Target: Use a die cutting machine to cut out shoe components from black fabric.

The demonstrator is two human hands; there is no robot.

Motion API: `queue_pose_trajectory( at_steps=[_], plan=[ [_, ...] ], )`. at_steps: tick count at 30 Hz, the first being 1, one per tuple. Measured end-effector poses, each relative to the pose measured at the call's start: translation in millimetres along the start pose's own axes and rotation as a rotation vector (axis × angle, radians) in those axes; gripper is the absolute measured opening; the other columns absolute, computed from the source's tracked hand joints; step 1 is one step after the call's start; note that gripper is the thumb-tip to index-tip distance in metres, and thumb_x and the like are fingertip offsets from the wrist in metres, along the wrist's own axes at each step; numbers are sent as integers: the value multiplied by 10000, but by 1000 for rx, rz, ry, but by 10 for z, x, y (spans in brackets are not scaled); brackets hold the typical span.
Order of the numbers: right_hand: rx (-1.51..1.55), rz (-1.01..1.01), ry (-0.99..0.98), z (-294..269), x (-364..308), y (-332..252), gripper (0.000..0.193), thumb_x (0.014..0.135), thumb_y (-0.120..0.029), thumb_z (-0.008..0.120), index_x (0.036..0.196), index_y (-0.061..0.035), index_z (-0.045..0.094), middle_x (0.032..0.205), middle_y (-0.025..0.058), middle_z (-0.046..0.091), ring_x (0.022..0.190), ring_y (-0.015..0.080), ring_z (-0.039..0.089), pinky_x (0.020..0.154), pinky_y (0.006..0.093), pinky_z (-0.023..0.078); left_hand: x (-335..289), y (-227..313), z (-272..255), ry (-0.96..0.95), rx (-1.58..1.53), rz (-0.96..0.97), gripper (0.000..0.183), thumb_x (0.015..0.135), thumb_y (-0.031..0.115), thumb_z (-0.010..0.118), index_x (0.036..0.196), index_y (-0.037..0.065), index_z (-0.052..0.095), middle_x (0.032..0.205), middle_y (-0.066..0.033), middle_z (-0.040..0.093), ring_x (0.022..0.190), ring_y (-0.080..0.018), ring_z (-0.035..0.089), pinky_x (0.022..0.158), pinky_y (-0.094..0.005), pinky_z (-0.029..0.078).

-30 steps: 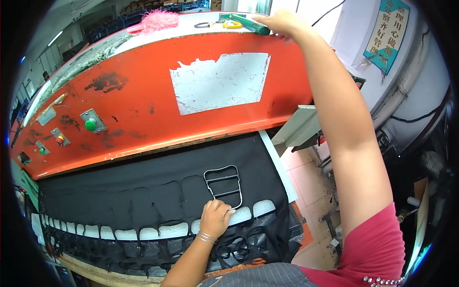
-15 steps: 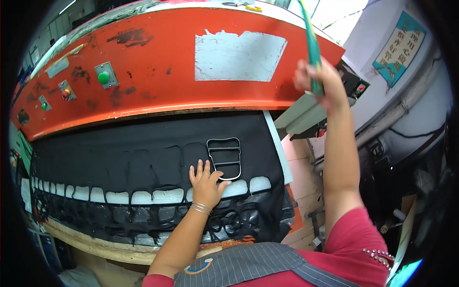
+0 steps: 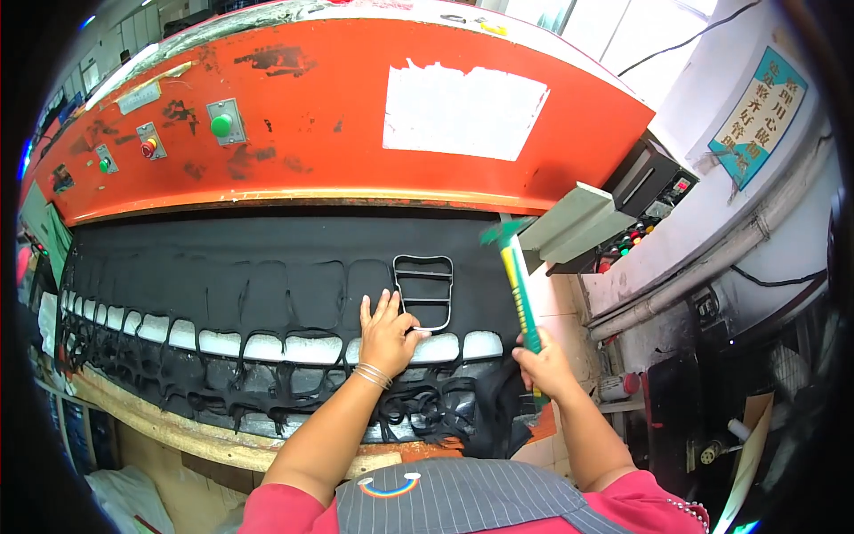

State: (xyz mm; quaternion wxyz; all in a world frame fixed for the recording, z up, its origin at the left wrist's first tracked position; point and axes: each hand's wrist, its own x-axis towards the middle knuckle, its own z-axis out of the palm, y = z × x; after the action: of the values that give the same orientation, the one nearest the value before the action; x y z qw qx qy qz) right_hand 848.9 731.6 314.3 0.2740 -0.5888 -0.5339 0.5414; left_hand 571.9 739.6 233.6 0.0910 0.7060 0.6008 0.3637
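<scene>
A metal-framed cutting die (image 3: 449, 294) with two crossbars lies on the black sheet material (image 3: 178, 236). My left hand (image 3: 386, 343) is at the die's lower left corner. Its thumb and forefinger close on the corner, and the other fingers lie stretched on the sheet. In my right hand (image 3: 546, 363) is a green and yellow hammer (image 3: 519, 289), gripped low on the handle. Its head is up, beyond the sheet's right edge, to the right of the die. The hammer and the die are apart.
An orange machine beam (image 3: 311, 116) with green and red buttons spans the far side. Cut black scraps (image 3: 302, 383) hang in loops along the near edge, over white pads (image 3: 311, 349). A wooden rail (image 3: 178, 427) runs in front. A grey metal bracket (image 3: 578, 227) stands to the right.
My right hand has come down from high on the right, bringing the hammer lower and nearer the die. My left hand stays at the die's corner. The view has shifted slightly.
</scene>
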Motion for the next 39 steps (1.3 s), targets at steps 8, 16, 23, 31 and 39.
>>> queue_pose_trajectory(
  at_steps=[8, 16, 23, 31, 39],
  plan=[
    [-353, 94, -87, 105, 257, -133, 163, 823, -86, 589, 952, -32, 507, 594, 67, 532, 446, 150, 524, 424, 314, 430, 50, -27, 10, 0, -10, 2, 246, 749, 326, 724, 815, 95, 668, 1320, -306, 485, 1327, -398, 383, 1139, -535, 111],
    [204, -471, -6, -143, 484, -1673, 251, 784, -108, 620, 983, -55, 476, 574, 25, 500, 365, 125, 458, 356, 281, 381, -59, -59, 34, 90, -182, -72, 246, 760, 316, 717, 839, 91, 654, 1333, -310, 470, 1315, -410, 395, 1136, -549, 102],
    [1093, -529, -376, -780, 1629, -2999, 302, 983, -206, 399, 1085, 46, 529, 859, 136, 613, 641, 147, 535, 552, 266, 489, 58, -42, 54, -23, -30, -2, 303, 740, 366, 739, 840, 95, 646, 1357, -292, 456, 1340, -399, 362, 1131, -546, 120],
    [-1233, -1293, -509, 817, 1887, -1483, 793, 670, -156, 787, 1386, -236, 454, 1390, 106, 457, 1310, 272, 413, 1043, 413, 384, 104, 74, -80, 105, -88, 13, 218, 673, 242, 797, 782, 104, 668, 977, -97, 480, 932, -295, 433, 839, -391, 386],
    [-1413, -1560, -869, 1280, 2235, -1240, 359, 866, -182, 512, 1209, -159, 616, 1307, 125, 539, 1233, 287, 502, 1031, 386, 414, 249, 163, -55, 221, -325, -24, 175, 741, 147, 744, 835, 63, 622, 929, -114, 446, 871, -281, 458, 788, -374, 419]
  ],
)
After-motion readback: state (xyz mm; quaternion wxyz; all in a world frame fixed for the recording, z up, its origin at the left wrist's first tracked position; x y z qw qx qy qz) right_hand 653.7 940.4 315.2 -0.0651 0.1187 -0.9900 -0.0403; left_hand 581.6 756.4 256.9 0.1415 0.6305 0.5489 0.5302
